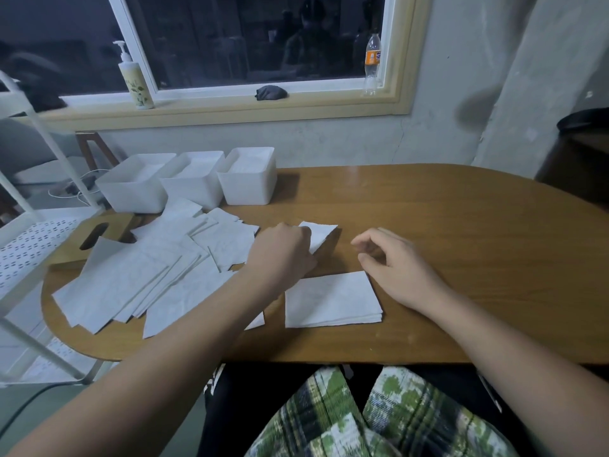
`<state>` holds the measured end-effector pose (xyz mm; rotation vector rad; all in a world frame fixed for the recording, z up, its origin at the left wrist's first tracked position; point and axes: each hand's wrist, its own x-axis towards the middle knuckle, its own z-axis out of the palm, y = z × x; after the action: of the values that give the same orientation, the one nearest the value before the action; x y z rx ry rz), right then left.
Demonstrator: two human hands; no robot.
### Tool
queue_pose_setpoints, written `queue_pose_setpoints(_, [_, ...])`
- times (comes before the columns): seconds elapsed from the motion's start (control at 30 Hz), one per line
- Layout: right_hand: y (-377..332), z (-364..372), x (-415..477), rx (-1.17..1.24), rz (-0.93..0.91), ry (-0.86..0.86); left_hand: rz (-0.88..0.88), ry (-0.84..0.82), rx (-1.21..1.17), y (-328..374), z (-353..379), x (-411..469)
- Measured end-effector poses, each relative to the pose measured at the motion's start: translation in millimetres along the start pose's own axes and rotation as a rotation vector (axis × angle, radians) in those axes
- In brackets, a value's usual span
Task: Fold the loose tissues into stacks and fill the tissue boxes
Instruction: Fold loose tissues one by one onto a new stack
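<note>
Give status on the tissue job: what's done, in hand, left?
Done: three white boxes at the back show tissue inside, and one folded stack lies near the table edge. In hand: the left hand pinches a single tissue; the right hand holds nothing. Left: a big loose pile to fold, and the wooden lid is off.

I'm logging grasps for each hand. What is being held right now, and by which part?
The left hand grips one loose tissue by its left edge; the right hand holds nothing.
</note>
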<state>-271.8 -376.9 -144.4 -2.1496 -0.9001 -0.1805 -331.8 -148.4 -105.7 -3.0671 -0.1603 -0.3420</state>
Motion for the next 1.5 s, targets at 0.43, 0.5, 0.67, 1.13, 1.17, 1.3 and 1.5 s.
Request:
queue_pose_setpoints(0.43, [-23,1,32,0.162,0.129,-0.096,-0.010,0.252,-0.701,-36,-41,-47])
queue_pose_setpoints(0.5, [-22,1,29,0.254,0.124,-0.092,-0.050,0.235,-0.766,-40,-39,-50])
queue_pose_setpoints(0.67, [-30,-10,12,0.482,0.120,-0.063,-0.113,0.126,-0.889,-43,-38,-58])
queue_pose_setpoints(1.13, [-12,-13,-27,0.232,0.170,-0.168,-0.119,-0.162,-0.715,-33,-6,-56])
queue_pose_setpoints(1.17, [-11,-11,-28,0.210,0.171,-0.171,-0.117,-0.167,-0.685,-32,-3,-55])
queue_pose_setpoints(1.3, [-10,-7,-32,0.105,0.162,-0.166,-0.093,-0.172,-0.594,-31,3,-54])
queue_pose_setpoints(1.5, [-11,-9,-35,0.046,0.159,-0.087,-0.108,-0.097,-0.504,-40,5,-47])
